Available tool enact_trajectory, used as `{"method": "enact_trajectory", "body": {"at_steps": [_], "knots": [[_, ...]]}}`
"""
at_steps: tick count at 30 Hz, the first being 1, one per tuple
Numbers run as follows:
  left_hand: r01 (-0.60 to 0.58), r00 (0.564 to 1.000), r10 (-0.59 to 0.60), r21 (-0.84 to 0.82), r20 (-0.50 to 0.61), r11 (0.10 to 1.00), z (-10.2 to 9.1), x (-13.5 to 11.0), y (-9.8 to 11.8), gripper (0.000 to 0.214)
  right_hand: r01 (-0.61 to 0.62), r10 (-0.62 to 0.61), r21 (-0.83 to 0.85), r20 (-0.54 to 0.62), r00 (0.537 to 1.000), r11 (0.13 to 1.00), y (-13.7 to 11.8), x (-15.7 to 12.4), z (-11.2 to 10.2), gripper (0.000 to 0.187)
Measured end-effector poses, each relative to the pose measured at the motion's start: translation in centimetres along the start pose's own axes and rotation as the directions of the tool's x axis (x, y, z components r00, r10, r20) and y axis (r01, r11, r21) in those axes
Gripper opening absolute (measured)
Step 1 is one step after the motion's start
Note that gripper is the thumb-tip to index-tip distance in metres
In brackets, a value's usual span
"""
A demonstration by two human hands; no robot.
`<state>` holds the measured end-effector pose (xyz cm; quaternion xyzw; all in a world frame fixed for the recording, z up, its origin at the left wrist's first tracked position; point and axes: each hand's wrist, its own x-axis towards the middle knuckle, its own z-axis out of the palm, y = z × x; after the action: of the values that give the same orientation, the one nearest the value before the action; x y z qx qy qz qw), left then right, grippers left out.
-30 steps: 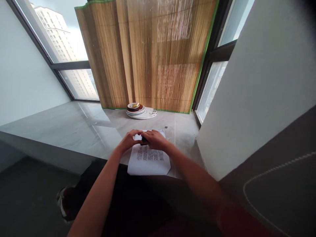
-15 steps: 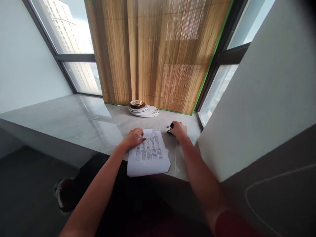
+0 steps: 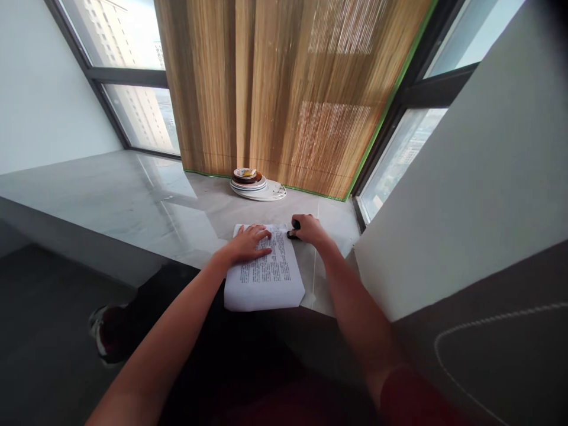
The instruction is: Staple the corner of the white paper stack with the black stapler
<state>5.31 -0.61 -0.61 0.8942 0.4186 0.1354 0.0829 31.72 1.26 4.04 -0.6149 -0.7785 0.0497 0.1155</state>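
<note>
Printed sheets of paper [image 3: 270, 290] lie on the pale stone ledge, their near end sticking out past its front edge. My left hand [image 3: 251, 242] rests on their upper left part, fingers spread and palm down, covering some of the text. At the upper right edge of the sheets, my right hand [image 3: 309, 229] is closed around a small black stapler [image 3: 292, 234]. The stapler's front end is right by the paper's edge; I cannot tell whether paper is between its jaws. My fingers hide most of its body.
A stack of plates [image 3: 248, 184] with small items on top stands at the back of the ledge [image 3: 195, 195], before a bamboo blind [image 3: 275, 89]. A white wall [image 3: 444, 177] closes off the right side. Windows flank the blind.
My right hand has brought the stapler left to the paper's upper right edge. My left hand has shifted a little to the right across the sheets. The view has tilted slightly down.
</note>
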Motion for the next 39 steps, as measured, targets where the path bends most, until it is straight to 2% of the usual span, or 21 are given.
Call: {"method": "enact_trajectory", "body": {"at_steps": [6, 10, 14, 18, 22, 24, 27, 29, 31, 39], "knots": [[0.011, 0.999, -0.011, -0.011, 0.044, 1.000, 0.4, 0.1, 0.1, 0.059, -0.128, 0.126, -0.042, -0.057, 0.990, 0.991, 1.1, 0.6, 0.8, 0.024], [-0.022, 0.997, 0.025, -0.034, 0.068, 0.999, 0.1, -0.1, 0.3, 0.058, -0.027, 0.026, -0.067, -0.028, 0.999, 0.997, 1.2, 0.8, 1.0, 0.023], [-0.028, 0.997, 0.031, -0.051, 0.065, 0.998, 0.0, -0.1, 0.6, 0.057, 0.017, -0.017, -0.057, 0.014, 1.000, 0.998, 0.8, 0.4, 0.2, 0.023], [-0.044, 0.996, 0.048, -0.055, 0.074, 0.998, -0.1, -0.1, 0.9, 0.055, 0.112, -0.112, 0.003, 0.052, 0.992, 0.994, 0.8, 0.2, -0.2, 0.020], [-0.063, 0.994, 0.065, -0.031, 0.092, 0.998, -0.2, 0.0, 1.2, 0.055, 0.216, -0.219, 0.130, 0.009, 0.976, 0.968, 1.1, 0.5, -0.2, 0.022], [-0.075, 0.994, 0.077, -0.033, 0.082, 0.997, -0.2, 0.1, 1.4, 0.054, 0.164, -0.161, 0.168, -0.030, 0.986, 0.972, 0.9, 0.7, -0.2, 0.029], [-0.073, 0.997, 0.075, -0.056, 0.034, 0.996, -0.1, 0.3, 2.0, 0.053, -0.057, 0.061, 0.108, -0.041, 0.997, 0.993, 0.2, 0.9, 0.2, 0.060], [-0.063, 0.998, 0.064, -0.057, 0.017, 0.996, 0.1, 0.4, 2.3, 0.054, -0.165, 0.166, 0.034, -0.034, 0.985, 0.986, -0.4, 0.9, 0.7, 0.067], [-0.064, 0.998, 0.065, -0.049, 0.022, 0.997, 0.4, 0.6, 2.5, 0.055, -0.192, 0.191, -0.021, -0.039, 0.981, 0.981, -0.9, 0.8, 1.2, 0.064], [-0.062, 0.996, 0.067, -0.081, 0.064, 0.995, 1.3, 1.0, 2.7, 0.059, -0.151, 0.147, -0.154, -0.035, 0.988, 0.976, -2.1, 0.5, 1.6, 0.055]]}}
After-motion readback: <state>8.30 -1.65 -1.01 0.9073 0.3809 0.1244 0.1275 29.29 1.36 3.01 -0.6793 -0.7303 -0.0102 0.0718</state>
